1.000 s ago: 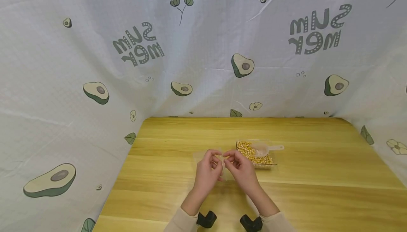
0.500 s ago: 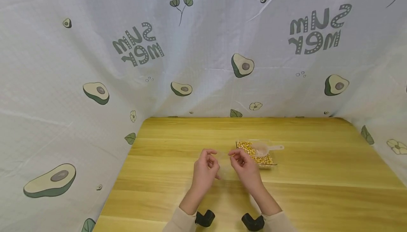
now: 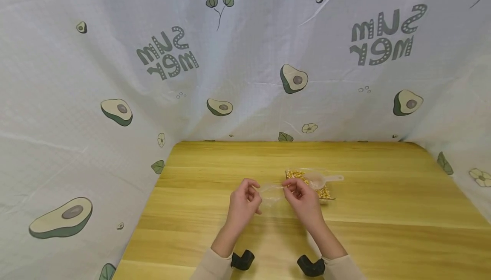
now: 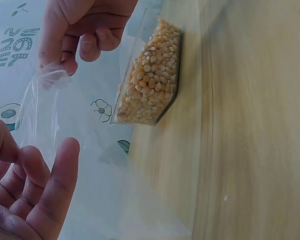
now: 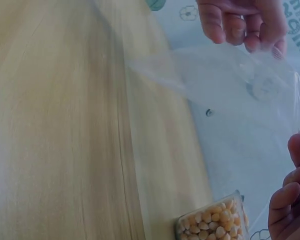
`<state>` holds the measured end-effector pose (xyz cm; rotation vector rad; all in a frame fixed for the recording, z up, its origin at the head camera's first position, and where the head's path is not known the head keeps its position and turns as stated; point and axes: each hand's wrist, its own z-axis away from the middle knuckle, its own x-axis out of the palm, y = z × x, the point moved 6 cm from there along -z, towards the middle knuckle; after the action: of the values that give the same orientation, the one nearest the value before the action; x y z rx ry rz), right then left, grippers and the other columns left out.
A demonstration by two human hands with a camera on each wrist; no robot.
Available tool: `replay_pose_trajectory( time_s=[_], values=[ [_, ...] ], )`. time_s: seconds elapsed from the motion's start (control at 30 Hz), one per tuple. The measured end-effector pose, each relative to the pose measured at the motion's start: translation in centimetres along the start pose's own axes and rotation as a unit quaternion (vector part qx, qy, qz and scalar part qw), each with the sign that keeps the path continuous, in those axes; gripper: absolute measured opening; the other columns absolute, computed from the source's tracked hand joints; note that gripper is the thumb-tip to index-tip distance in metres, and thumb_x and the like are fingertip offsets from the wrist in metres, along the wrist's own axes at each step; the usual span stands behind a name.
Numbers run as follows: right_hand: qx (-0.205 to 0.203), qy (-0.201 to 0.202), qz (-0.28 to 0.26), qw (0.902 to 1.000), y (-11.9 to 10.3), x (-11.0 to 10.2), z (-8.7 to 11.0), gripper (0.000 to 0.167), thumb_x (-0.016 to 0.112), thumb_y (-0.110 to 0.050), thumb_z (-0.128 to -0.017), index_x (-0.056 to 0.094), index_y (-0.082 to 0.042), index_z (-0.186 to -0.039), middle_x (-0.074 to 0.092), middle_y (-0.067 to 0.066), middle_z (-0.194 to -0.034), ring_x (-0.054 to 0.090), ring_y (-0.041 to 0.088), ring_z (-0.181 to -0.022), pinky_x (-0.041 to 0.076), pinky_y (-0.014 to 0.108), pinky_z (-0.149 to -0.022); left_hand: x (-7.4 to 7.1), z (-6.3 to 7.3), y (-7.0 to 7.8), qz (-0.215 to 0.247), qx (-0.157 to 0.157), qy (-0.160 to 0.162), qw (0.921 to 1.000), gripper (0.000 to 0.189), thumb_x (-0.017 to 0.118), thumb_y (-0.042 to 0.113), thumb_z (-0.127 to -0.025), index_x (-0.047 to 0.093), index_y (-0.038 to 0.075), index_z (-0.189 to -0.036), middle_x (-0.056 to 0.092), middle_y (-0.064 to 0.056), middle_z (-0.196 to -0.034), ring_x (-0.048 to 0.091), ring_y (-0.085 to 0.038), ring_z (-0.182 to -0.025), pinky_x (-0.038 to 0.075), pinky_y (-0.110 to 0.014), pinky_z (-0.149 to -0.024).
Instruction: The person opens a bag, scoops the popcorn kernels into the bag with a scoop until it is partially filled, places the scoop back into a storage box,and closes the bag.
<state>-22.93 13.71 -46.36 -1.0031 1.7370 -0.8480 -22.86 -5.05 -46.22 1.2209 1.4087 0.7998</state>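
A clear plastic bag [image 3: 270, 192] is stretched between both hands above the table. My left hand [image 3: 243, 201] pinches one side of its edge with thumb and curled fingers. On the other side my right hand [image 3: 304, 203] pinches the bag's edge. Seen from the left wrist, the film [image 4: 52, 120] is gathered in the right fingertips. The bag's lower corner [image 5: 162, 67] hangs loose in the right wrist view, and no contents show in it. Just behind the right hand stands a clear box [image 3: 327, 199] of corn kernels [image 4: 152, 75], partly hidden by that hand.
A pale scoop [image 3: 318, 180] lies on the kernels, its handle reaching past the box's right side. The wooden table [image 3: 215, 165] meets a printed curtain [image 3: 245, 58] at the back and sides. Black angled pieces [image 3: 243, 260] sit at both wrists.
My hands have drawn apart, the left moving left and the right moving right. The bag's film now spans a wider gap between them. The box and scoop stay put.
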Motion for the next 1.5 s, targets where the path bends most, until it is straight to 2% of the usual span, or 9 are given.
replay_pose_trajectory(
  time_s=[0.13, 0.4, 0.6, 0.73, 0.9, 1.07, 1.2, 1.3, 1.5],
  values=[
    [-0.010, 0.007, 0.000, 0.9999, -0.2, 0.0, 0.0, 0.012, 0.069, -0.002, -0.090, 0.073, -0.014, -0.093, 0.066, 0.001, -0.076, 0.047, 0.004, -0.060, 0.042, 0.021, -0.054, 0.3, 0.1, 0.1, -0.002, 0.004, -0.006, 1.0000, 0.019, 0.050, -0.004, -0.093, 0.059, -0.001, -0.109, 0.058, -0.010, -0.078, 0.058, -0.014, -0.048, 0.058, -0.035, -0.050],
    [-0.026, 0.006, -0.011, 0.9996, -0.6, 0.2, -0.1, 0.011, 0.070, 0.001, -0.088, 0.073, -0.008, -0.092, 0.066, 0.002, -0.076, 0.045, 0.002, -0.058, 0.040, 0.020, -0.052, 0.7, 0.2, 0.2, -0.009, 0.011, -0.012, 0.9998, 0.017, 0.053, 0.003, -0.097, 0.058, 0.004, -0.112, 0.060, -0.009, -0.084, 0.060, -0.014, -0.048, 0.055, -0.030, -0.047],
    [-0.081, 0.015, 0.018, 0.9964, -1.5, 0.2, 0.1, 0.014, 0.072, 0.004, -0.085, 0.072, -0.009, -0.090, 0.064, -0.002, -0.074, 0.041, 0.000, -0.054, 0.039, 0.021, -0.049, 0.6, 0.3, 0.8, -0.064, 0.036, 0.012, 0.9973, 0.030, 0.065, 0.016, -0.095, 0.055, 0.008, -0.122, 0.058, -0.008, -0.099, 0.055, -0.007, -0.069, 0.050, -0.018, -0.057],
    [-0.133, 0.025, 0.045, 0.9898, -2.4, 0.3, 0.4, 0.015, 0.073, 0.005, -0.082, 0.072, -0.008, -0.088, 0.061, -0.004, -0.074, 0.037, -0.002, -0.053, 0.038, 0.021, -0.047, 0.6, 0.2, 1.6, -0.125, 0.066, 0.050, 0.9887, 0.040, 0.072, 0.019, -0.091, 0.056, 0.012, -0.126, 0.055, -0.005, -0.110, 0.052, -0.013, -0.084, 0.045, -0.020, -0.066],
    [-0.184, 0.034, 0.082, 0.9789, -3.3, 0.3, 0.7, 0.017, 0.074, 0.005, -0.080, 0.072, -0.010, -0.087, 0.058, -0.004, -0.072, 0.033, -0.004, -0.055, 0.035, 0.019, -0.047, 0.8, -0.1, 2.5, -0.182, 0.120, 0.078, 0.9727, 0.036, 0.076, 0.016, -0.087, 0.065, 0.016, -0.121, 0.057, -0.002, -0.120, 0.052, -0.017, -0.101, 0.049, -0.030, -0.081],
    [-0.221, 0.042, 0.109, 0.9682, -4.0, 0.3, 0.9, 0.022, 0.077, 0.004, -0.077, 0.071, -0.014, -0.088, 0.057, -0.005, -0.072, 0.031, -0.005, -0.056, 0.032, 0.015, -0.048, 1.1, -0.2, 3.2, -0.203, 0.163, 0.089, 0.9614, 0.020, 0.077, 0.013, -0.086, 0.073, 0.016, -0.105, 0.064, 0.000, -0.112, 0.056, -0.019, -0.103, 0.051, -0.035, -0.084],
    [-0.246, 0.053, 0.113, 0.9612, -4.3, 0.3, 1.0, 0.023, 0.078, 0.005, -0.075, 0.071, -0.013, -0.088, 0.058, -0.004, -0.073, 0.032, -0.005, -0.057, 0.030, 0.012, -0.049, 1.1, -0.3, 3.4, -0.189, 0.157, 0.094, 0.9647, 0.008, 0.075, 0.011, -0.088, 0.074, 0.015, -0.095, 0.066, 0.001, -0.101, 0.057, -0.019, -0.089, 0.049, -0.026, -0.076],
    [-0.259, 0.057, 0.105, 0.9584, -4.4, 0.2, 1.2, 0.026, 0.078, 0.006, -0.074, 0.071, -0.013, -0.090, 0.059, -0.002, -0.074, 0.033, -0.004, -0.057, 0.030, 0.011, -0.050, 0.9, -0.5, 3.3, -0.164, 0.138, 0.097, 0.9720, 0.006, 0.074, 0.008, -0.088, 0.074, 0.013, -0.092, 0.066, 0.000, -0.095, 0.058, -0.019, -0.081, 0.051, -0.029, -0.071],
    [-0.278, 0.050, 0.107, 0.9533, -4.9, 0.3, 1.4, 0.029, 0.077, 0.009, -0.074, 0.070, -0.016, -0.087, 0.061, 0.000, -0.089, 0.047, 0.008, -0.061, 0.040, 0.016, -0.055, 0.5, -0.5, 3.4, -0.127, 0.127, 0.129, 0.9753, 0.004, 0.072, 0.005, -0.089, 0.071, 0.009, -0.089, 0.064, -0.003, -0.088, 0.057, -0.014, -0.073, 0.047, -0.020, -0.060]
  ],
)
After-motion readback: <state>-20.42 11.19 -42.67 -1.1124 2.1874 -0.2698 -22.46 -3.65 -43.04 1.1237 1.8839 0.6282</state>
